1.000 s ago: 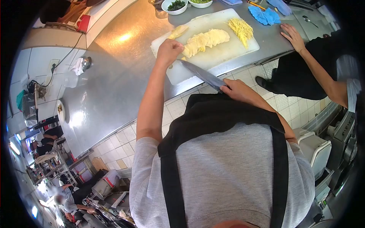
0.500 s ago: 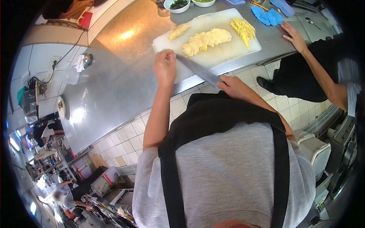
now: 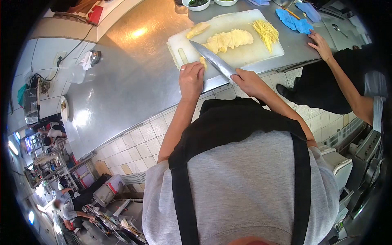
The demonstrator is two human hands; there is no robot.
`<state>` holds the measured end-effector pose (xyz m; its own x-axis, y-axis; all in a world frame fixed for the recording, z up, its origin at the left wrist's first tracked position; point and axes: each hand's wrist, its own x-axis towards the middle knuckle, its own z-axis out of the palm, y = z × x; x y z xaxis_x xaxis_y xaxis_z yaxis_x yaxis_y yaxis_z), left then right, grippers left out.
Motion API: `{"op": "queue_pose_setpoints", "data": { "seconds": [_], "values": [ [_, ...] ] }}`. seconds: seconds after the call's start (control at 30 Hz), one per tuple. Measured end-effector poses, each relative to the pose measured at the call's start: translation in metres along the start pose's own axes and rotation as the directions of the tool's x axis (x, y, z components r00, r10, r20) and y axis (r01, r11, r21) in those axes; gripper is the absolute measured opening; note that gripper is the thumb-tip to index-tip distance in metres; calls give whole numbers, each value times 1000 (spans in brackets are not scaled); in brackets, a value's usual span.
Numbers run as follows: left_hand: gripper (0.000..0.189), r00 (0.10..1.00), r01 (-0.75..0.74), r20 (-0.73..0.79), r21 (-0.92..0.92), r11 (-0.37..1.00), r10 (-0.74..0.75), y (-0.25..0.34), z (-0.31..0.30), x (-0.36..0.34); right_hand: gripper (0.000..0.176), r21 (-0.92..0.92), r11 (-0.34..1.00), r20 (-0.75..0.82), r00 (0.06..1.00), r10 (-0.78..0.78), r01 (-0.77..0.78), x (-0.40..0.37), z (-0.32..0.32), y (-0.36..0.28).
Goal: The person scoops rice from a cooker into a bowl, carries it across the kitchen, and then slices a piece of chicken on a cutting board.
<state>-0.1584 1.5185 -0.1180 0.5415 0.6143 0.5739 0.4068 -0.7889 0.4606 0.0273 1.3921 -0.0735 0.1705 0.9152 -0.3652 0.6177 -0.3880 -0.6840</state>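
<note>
My right hand (image 3: pixel 248 83) grips the handle of a large kitchen knife (image 3: pixel 213 59), its blade slanting up and left over the cutting board (image 3: pixel 245 60). At the board's near left part, my left hand (image 3: pixel 191 79) has its fingers bent together against a small yellow piece of ginger (image 3: pixel 203 62), partly hidden by the fingers. Beyond the blade lies a row of thin pale slices (image 3: pixel 230 40), which look like ginger. An uncut piece (image 3: pixel 198 30) rests at the far left of the board, and a heap of fine yellow shreds (image 3: pixel 267 34) at the right.
Bowls of greens (image 3: pixel 197 4) stand behind the board on the steel counter (image 3: pixel 134 81). A co-worker's hand (image 3: pixel 321 45) rests by a blue cloth (image 3: pixel 292 20) at the right. A spoon (image 3: pixel 339 30) and a white plate (image 3: pixel 65 108) also lie on the counter.
My left hand has moved right and nearer to me, from the knife tip to the small ginger piece. The knife has shifted up, its tip now nearer the slices and uncut piece.
</note>
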Motion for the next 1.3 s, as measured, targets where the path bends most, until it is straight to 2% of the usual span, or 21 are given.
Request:
{"op": "queue_pose_setpoints", "data": {
  "seconds": [0.47,0.77,0.83,0.87,1.03,1.17,1.23,1.3],
  "values": [
    [11,1000,-3,4,-1,1000,3,4,-3,2,38,2,1000,-5,1000,8,-8,9,2,1],
    [12,999,-23,33,19,1000,23,2,-2,4,37,73,993,93,992,83,-90,13,-5,-12],
    [12,999,-28,32,17,999,28,1,-1,3,37,32,999,17,1000,-9,9,20,1,-6],
    [12,999,-34,30,16,999,33,1,-1,3,37,32,999,19,1000,-7,7,22,1,-6],
    [12,999,-35,29,10,999,35,1,-1,3,34,166,985,44,998,40,-47,25,2,-15],
    [13,999,-34,26,1,999,34,0,-1,3,35,149,988,60,998,20,-29,22,0,-14],
    [13,999,-25,27,-1,1000,25,1,-1,3,35,141,986,111,991,68,-84,22,-5,-19],
    [13,999,-18,34,-8,1000,19,2,0,3,35,127,990,74,996,56,-65,26,-2,-20]
  ]
}}
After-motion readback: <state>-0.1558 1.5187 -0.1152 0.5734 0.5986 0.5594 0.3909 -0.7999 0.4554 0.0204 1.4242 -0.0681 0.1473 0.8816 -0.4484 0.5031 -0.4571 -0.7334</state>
